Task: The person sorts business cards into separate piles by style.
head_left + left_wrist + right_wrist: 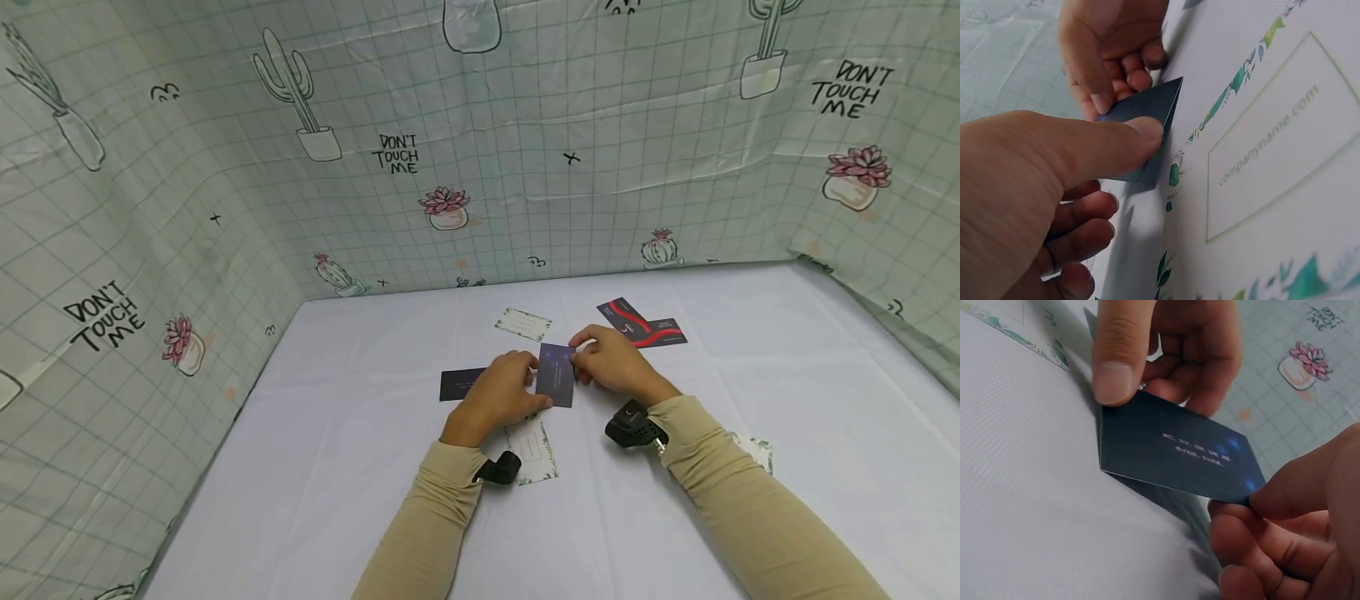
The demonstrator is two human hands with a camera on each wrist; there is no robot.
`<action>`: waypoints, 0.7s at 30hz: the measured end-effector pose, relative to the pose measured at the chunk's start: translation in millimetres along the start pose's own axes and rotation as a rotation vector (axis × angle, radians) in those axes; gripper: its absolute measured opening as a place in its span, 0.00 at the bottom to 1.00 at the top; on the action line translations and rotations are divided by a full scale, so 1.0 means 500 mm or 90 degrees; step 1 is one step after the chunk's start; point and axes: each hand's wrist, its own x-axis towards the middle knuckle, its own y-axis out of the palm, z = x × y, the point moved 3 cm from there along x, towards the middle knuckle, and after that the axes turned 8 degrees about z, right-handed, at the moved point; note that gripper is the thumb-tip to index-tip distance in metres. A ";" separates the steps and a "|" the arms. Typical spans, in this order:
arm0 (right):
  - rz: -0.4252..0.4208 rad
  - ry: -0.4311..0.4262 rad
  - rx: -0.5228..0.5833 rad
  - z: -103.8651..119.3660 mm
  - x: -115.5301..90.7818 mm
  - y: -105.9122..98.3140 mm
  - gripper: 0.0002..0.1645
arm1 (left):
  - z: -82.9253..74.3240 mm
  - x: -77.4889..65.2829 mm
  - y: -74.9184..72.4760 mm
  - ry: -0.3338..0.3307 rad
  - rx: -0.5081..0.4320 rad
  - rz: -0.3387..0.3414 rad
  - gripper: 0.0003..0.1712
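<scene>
Both hands hold a dark blue business card (556, 379) upright over the white table, small pale print and blue glints on its face. My left hand (498, 387) pinches it at the near left corner, thumb on the face in the right wrist view. At the far right corner, my right hand (611, 358) grips the card between thumb and fingers. Along one side the card's edge (1101, 440) looks doubled. Another dark card (457, 384) lies left of the left hand, partly covered by it. Below that hand lies a white leaf-bordered card (531, 450), reading "companyname.com" in the left wrist view.
Two black cards with red bands, one (622, 315) overlapping the other (666, 332), lie beyond the right hand. A second leaf-bordered card (523, 322) lies farther back. Another (756, 452) shows partly behind the right sleeve. A cactus-print cloth (517, 225) stands behind the table (315, 500).
</scene>
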 end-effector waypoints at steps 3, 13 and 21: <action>-0.016 0.000 0.019 -0.002 0.001 0.000 0.16 | 0.004 -0.001 -0.002 0.010 -0.039 -0.012 0.33; -0.072 -0.020 0.082 -0.005 0.002 0.005 0.15 | 0.016 -0.006 -0.007 0.044 -0.107 -0.048 0.33; -0.098 -0.042 0.108 0.008 -0.002 0.012 0.15 | 0.024 -0.016 -0.018 0.077 -0.171 -0.078 0.32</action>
